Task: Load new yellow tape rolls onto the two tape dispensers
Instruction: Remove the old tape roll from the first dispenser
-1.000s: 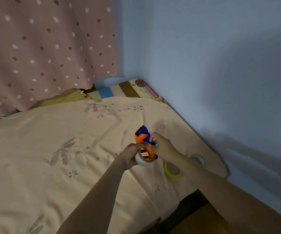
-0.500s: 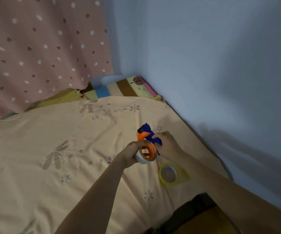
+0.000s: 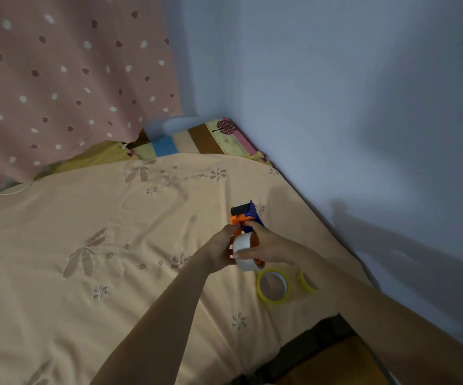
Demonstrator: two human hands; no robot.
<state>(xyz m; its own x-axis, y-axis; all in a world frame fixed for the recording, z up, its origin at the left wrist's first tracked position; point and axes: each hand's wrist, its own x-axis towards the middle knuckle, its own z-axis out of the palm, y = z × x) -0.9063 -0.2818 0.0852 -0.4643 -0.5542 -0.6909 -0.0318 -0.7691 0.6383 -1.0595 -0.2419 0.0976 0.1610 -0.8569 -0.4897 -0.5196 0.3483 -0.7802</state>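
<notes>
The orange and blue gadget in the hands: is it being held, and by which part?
Yes. Both hands hold the tape dispenser: left hand at its side, right hand around the pale roll.

A bed was covered by a peach sheet (image 3: 86, 245) with flowers sewn on it. A pink curtain (image 3: 58, 79) with dots was hung behind it. A striped mat (image 3: 197, 137) was tucked by the blue wall (image 3: 336, 107).

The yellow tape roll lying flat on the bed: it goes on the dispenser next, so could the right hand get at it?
Probably yes. The yellow tape roll lies uncovered just below the right hand, but that hand first has to let go of the dispenser.
</notes>
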